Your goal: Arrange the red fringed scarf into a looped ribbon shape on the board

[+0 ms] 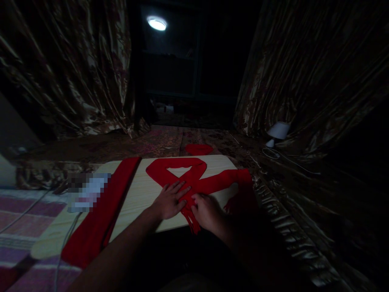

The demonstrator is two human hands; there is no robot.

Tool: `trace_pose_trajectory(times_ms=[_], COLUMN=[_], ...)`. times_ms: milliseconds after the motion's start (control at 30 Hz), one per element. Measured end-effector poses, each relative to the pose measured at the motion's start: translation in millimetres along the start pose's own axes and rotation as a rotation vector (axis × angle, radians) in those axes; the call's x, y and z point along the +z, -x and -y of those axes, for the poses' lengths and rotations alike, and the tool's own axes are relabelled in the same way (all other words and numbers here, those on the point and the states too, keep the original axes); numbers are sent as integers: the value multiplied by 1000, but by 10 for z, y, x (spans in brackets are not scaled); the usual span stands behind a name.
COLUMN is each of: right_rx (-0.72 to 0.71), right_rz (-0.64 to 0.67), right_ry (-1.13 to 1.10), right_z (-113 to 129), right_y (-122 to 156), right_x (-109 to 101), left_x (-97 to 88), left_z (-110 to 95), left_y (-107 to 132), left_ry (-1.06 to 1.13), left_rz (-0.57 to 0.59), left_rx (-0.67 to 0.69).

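Note:
A red scarf [194, 174] lies looped and crossed on a pale wooden board [139, 194]. My left hand [170, 199] rests flat on the scarf's lower left strand, fingers stretched out. Close beside it, my right hand [208, 211] has its fingers curled onto the fringed end of the scarf near the board's front edge. A second red scarf [103, 211], folded into a long strip, lies along the left part of the board.
Shiny patterned curtains hang left and right of a dark window with a ceiling light's reflection [157, 23]. A small white lamp [277, 133] with a cable stands at the right. A red fabric piece [199, 149] lies behind the board. A striped cloth [18, 219] covers the left.

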State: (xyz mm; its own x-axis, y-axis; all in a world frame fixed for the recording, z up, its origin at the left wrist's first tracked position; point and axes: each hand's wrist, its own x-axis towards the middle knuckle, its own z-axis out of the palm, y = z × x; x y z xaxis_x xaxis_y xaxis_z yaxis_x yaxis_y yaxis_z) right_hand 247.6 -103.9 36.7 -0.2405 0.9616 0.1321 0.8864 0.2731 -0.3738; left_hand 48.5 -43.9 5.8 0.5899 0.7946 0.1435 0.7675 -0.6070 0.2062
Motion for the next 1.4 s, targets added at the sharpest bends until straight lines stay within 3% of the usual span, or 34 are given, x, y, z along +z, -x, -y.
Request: trace_pose_trajectory(times_ms=[500, 700, 900, 1000, 1167, 1300, 1400], right_rx=[-248, -225, -303, -346, -350, -242, -83], right_rz=[62, 66, 92, 109, 213, 110, 34], right_ry=[40, 144, 325, 319, 50, -293, -652], right_z=[66, 140, 262, 262, 175, 99, 63], right_y=[2, 71, 161, 174, 134, 11, -131], right_x=[17, -54, -16, -14, -90, -58, 15], left_x=[36, -99, -251, -326, -416, -377, -271], left_z=[81, -9, 98, 135, 68, 35, 55], left_y=[-15, -27, -82, -83, -54, -37, -22], left_ry=[-19, -19, 51, 80, 90, 95, 123], left_rz=[-12, 109, 348, 394, 398, 374, 245], left_rx=[5, -24, 5, 48, 71, 49, 49])
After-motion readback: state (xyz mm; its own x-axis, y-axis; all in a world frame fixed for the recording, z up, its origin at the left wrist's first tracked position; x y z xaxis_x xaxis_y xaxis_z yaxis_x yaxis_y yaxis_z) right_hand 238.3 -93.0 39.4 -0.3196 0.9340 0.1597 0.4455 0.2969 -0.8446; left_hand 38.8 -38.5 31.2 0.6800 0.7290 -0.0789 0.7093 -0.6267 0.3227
